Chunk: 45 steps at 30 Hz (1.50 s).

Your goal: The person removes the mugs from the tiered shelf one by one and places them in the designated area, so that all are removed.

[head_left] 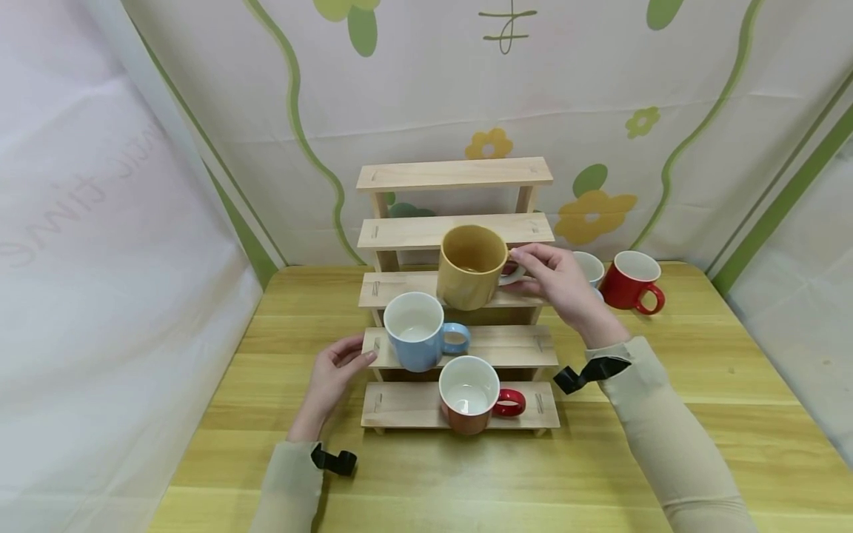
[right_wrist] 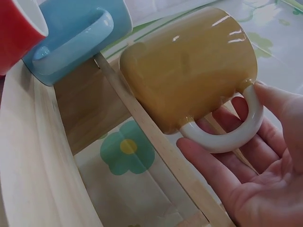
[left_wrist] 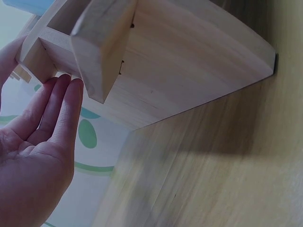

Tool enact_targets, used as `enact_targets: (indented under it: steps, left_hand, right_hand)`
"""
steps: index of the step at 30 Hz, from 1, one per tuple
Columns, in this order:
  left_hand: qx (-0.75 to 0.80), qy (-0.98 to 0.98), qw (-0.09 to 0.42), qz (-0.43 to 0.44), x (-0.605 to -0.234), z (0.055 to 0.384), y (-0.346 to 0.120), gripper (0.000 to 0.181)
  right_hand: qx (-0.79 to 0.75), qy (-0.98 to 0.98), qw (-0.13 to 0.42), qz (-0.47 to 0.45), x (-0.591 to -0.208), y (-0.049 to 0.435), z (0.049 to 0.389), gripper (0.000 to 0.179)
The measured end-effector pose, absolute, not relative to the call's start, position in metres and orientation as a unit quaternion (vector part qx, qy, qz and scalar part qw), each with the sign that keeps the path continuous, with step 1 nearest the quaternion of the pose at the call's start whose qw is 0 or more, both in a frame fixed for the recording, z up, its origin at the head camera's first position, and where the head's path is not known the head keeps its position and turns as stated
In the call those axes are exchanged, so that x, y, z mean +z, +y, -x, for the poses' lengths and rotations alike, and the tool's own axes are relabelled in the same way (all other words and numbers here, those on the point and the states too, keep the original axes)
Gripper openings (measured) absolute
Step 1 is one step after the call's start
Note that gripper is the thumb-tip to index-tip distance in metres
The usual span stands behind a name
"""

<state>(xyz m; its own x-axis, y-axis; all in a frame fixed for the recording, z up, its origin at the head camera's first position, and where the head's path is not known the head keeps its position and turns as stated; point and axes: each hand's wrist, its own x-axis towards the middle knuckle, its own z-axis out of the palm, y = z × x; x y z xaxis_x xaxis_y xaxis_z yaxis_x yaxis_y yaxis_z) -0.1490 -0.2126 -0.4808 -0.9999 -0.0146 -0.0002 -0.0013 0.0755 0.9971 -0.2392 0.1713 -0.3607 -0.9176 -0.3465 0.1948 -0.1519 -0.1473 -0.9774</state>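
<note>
By its white handle (right_wrist: 225,142), my right hand (head_left: 566,292) holds a mustard-yellow mug (head_left: 463,289) at the middle step of a wooden tiered rack (head_left: 456,172). The mug is upright; whether its base fully rests on the board I cannot tell. My left hand (head_left: 333,377) grips the left end of the second step from the bottom, thumb on top and fingers (left_wrist: 64,109) at the board's underside. On that step stands a light-blue mug (head_left: 420,344), handle to the right. A red mug with a white inside (head_left: 469,418) stands on the lowest step.
Behind my right hand, another red mug (head_left: 623,289) stands on the wooden table (head_left: 700,355), beside a partly hidden mug with a white inside (head_left: 589,265). A printed cloth (head_left: 413,89) hangs behind the rack, with more cloth at both sides.
</note>
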Motion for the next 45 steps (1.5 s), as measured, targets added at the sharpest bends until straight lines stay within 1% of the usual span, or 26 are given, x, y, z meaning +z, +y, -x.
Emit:
enact_targets:
  steps: [5,21,28,41,45]
  left_hand:
    - [-0.680,-0.733,0.003,-0.005,-0.481,0.149,-0.213,0.043]
    - [-0.677,-0.736,0.001,-0.008,-0.481,0.149,-0.214,0.043]
    - [-0.678,-0.735,0.002,-0.011,-0.479,0.149,-0.213,0.042]
    - [-0.673,-0.740,0.003,-0.007,-0.479,0.150,-0.214,0.044]
    - [-0.677,-0.736,0.001,-0.007,-0.480,0.149,-0.213,0.044]
  right_hand:
    - [-0.728,0.656,0.057,0.190,-0.360,0.171,0.236,0.029]
    - [-0.720,0.663,0.046,0.198,-0.358,0.171,0.229,0.022]
    - [-0.718,0.670,0.039,0.184,-0.358,0.169,0.227,0.022]
    - [-0.683,0.710,-0.001,0.172,-0.361,0.168,0.220,0.027]
    - [-0.696,0.697,-0.006,0.171,-0.363,0.169,0.218,0.026]
